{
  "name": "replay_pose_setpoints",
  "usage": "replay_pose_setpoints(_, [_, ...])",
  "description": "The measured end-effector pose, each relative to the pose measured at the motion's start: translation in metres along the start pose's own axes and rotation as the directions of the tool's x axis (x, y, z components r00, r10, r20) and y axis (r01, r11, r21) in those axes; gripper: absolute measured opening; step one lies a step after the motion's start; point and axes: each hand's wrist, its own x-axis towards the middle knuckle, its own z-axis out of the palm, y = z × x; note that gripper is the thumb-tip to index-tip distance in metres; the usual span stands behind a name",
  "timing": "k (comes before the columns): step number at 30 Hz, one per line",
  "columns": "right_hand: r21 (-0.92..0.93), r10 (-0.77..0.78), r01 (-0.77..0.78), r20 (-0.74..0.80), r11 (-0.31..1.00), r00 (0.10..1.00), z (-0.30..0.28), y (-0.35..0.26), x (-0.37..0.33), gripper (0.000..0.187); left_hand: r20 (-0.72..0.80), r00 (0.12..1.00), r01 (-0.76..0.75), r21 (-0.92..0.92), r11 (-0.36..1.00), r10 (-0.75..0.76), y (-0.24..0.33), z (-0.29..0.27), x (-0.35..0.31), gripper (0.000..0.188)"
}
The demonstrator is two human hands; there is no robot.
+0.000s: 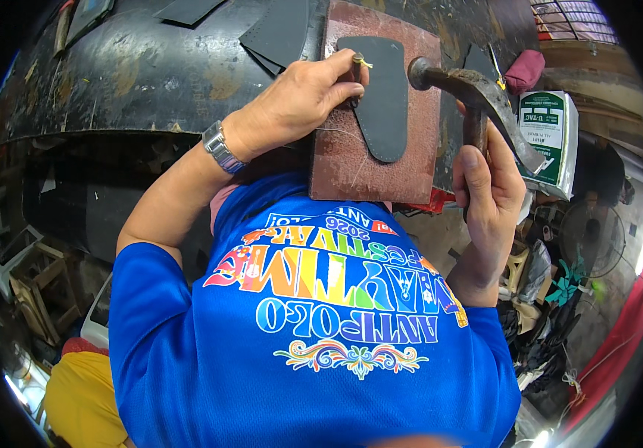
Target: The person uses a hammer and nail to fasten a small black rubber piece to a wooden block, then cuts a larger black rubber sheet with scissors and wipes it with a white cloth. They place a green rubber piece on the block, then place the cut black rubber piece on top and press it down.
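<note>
My left hand [299, 97], with a metal watch on its wrist, pinches a slim dark metal punch [359, 57] with a bit of yellow string or tape near its top. The punch stands over the left edge of a black leather-like piece [385, 104], wide at the far end and rounded at the near end. This piece lies flat on a reddish-brown board [420, 160]. Wrapped round the handle of a hammer [485, 89] is my right hand [491, 179]; the curved metal head is raised to the right of the board. The punch's tip is hidden by my fingers.
The dark worn table [150, 93] carries more black cut pieces [280, 37] at the far side. Right of the board are a maroon pouch [525, 72] and a green-and-white can [549, 142]. A fan [597, 231] stands at right, a wooden stool [41, 287] at left.
</note>
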Motion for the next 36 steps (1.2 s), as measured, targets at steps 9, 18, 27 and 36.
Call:
replay_pose_setpoints(9, [0.346, -0.254, 0.308, -0.193, 0.886, 0.948, -0.007, -0.013, 0.000, 0.062, -0.004, 0.980, -0.197, 0.170, 0.966, 0.201, 0.006, 0.008, -0.003, 0.017])
replay_pose_setpoints(18, [-0.084, 0.072, -0.067, 0.058, 0.994, 0.996, -0.003, -0.008, 0.001, 0.043, 0.019, 0.999, 0.051, 0.005, 0.999, -0.051, 0.003, 0.002, 0.003, 0.014])
replay_pose_setpoints(27, [0.072, 0.062, -0.061, -0.018, 0.996, 0.998, 0.003, -0.012, -0.002, 0.046, 0.012, 1.000, 0.003, 0.051, 0.999, -0.003, -0.001, 0.004, -0.002, 0.011])
replay_pose_setpoints(36, [-0.053, -0.541, 0.539, -0.026, 0.841, 0.841, -0.020, -0.012, 0.004, 0.041, 0.074, 0.967, -0.252, 0.209, 0.945, 0.242, 0.009, 0.008, 0.000, 0.014])
